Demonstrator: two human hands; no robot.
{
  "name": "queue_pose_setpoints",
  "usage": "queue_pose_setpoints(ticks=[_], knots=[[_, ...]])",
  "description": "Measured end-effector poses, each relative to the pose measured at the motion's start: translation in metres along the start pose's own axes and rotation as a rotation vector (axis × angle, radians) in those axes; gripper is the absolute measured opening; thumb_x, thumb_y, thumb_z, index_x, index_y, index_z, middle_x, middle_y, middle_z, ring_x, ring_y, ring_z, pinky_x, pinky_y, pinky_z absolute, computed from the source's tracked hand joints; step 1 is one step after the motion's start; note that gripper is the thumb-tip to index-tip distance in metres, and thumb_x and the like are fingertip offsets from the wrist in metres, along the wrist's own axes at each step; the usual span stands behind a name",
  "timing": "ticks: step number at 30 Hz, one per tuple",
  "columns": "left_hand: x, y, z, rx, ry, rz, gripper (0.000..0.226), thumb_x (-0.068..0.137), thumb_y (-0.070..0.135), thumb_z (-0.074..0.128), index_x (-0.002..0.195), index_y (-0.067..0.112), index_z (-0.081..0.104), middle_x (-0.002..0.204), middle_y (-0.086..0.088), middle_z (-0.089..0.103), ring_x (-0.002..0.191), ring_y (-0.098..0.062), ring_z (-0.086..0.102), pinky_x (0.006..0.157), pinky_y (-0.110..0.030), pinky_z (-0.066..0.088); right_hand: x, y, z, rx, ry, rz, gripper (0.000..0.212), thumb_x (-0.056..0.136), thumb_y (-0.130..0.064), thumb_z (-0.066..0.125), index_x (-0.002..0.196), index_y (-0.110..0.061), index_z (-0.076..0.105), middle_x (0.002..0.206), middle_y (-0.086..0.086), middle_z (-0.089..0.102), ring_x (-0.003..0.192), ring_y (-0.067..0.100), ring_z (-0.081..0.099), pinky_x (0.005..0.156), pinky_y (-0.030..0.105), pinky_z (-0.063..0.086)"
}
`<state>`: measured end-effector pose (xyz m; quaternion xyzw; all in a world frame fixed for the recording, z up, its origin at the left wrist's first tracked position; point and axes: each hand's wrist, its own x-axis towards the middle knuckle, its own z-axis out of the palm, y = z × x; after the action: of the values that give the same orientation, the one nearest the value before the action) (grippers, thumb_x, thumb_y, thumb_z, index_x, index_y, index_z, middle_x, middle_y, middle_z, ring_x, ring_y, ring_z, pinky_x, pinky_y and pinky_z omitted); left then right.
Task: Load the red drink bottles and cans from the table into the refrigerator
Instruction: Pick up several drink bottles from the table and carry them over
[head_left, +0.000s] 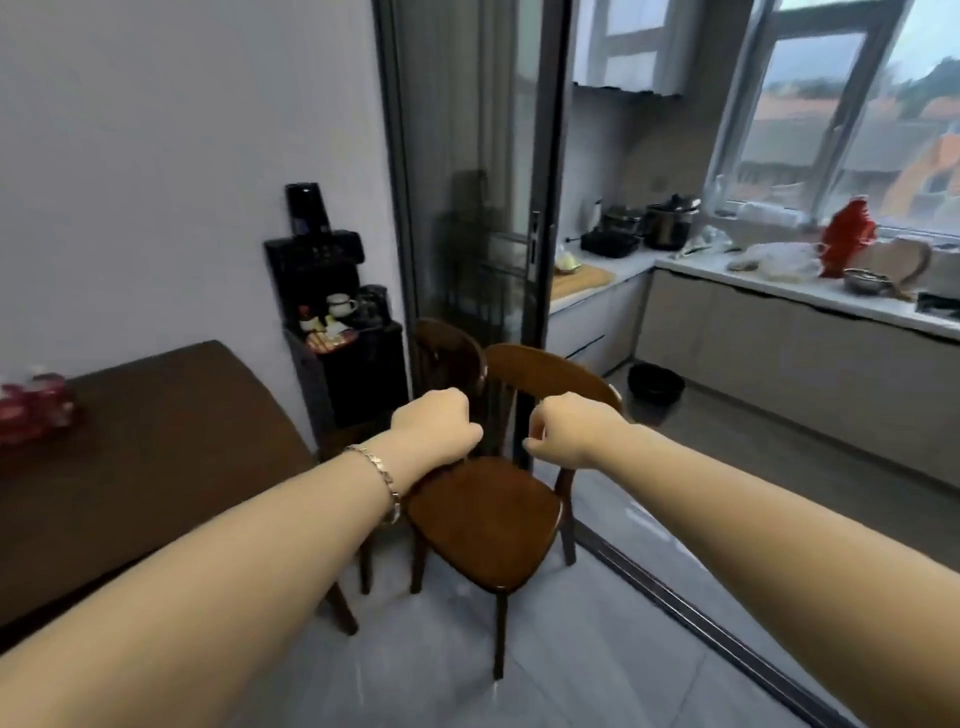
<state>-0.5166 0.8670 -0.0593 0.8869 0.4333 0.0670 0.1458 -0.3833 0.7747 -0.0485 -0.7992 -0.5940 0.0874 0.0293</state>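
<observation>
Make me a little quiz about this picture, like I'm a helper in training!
1. True or false: the blurry red drinks sit on the dark brown wooden table.
2. Which wrist wears the silver chain bracelet? A) left B) right C) both
3. Fill in: the left hand and the right hand are curled above the brown wooden chair and hold ____.
Key: 1 true; 2 A; 3 nothing.
</observation>
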Motion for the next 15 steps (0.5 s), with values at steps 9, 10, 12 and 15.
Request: queue_pose_setpoints(ticks=[9,10,12,15], knots=[[0.016,-0.231,-0.045,-0.038,0.077,-0.406,0.018,0.088,0.027,0.048,0.092,0.013,0.059,0.090,-0.005,0.062,0.083,-0.024,0.060,0.069,-0.031,0.047,0.171,-0.198,0.044,-0.064,-0.085,-0.406,0.025,0.089,-0.035,0.052,0.097,-0.017,0.067,0.099,0.004,0.066,0.093,0.025,0.062,0.068,0.029,0.045],[0.021,-0.248,-0.045,-0.037,0.085,-0.427,0.019,0.089,0.029,0.049,0.093,0.014,0.059,0.091,-0.005,0.062,0.083,-0.024,0.060,0.070,-0.032,0.048,0.184,-0.212,0.048,-0.068,-0.100,-0.421,0.027,0.089,-0.036,0.052,0.098,-0.016,0.067,0.099,0.003,0.065,0.093,0.025,0.061,0.069,0.029,0.047],[0.035,-0.291,-0.053,-0.040,0.103,-0.500,0.018,0.090,0.029,0.048,0.092,0.015,0.059,0.090,-0.003,0.063,0.082,-0.023,0.060,0.066,-0.029,0.046,0.227,-0.251,0.058,-0.095,-0.106,-0.491,0.028,0.090,-0.036,0.050,0.100,-0.016,0.066,0.099,0.003,0.065,0.091,0.024,0.062,0.073,0.031,0.051],[0.066,-0.352,-0.073,-0.051,0.159,-0.614,0.017,0.089,0.028,0.047,0.087,0.016,0.059,0.087,-0.002,0.064,0.079,-0.021,0.060,0.061,-0.027,0.041,0.292,-0.308,0.066,-0.135,-0.115,-0.588,0.028,0.091,-0.036,0.048,0.100,-0.015,0.064,0.100,0.004,0.064,0.090,0.023,0.062,0.078,0.037,0.054]])
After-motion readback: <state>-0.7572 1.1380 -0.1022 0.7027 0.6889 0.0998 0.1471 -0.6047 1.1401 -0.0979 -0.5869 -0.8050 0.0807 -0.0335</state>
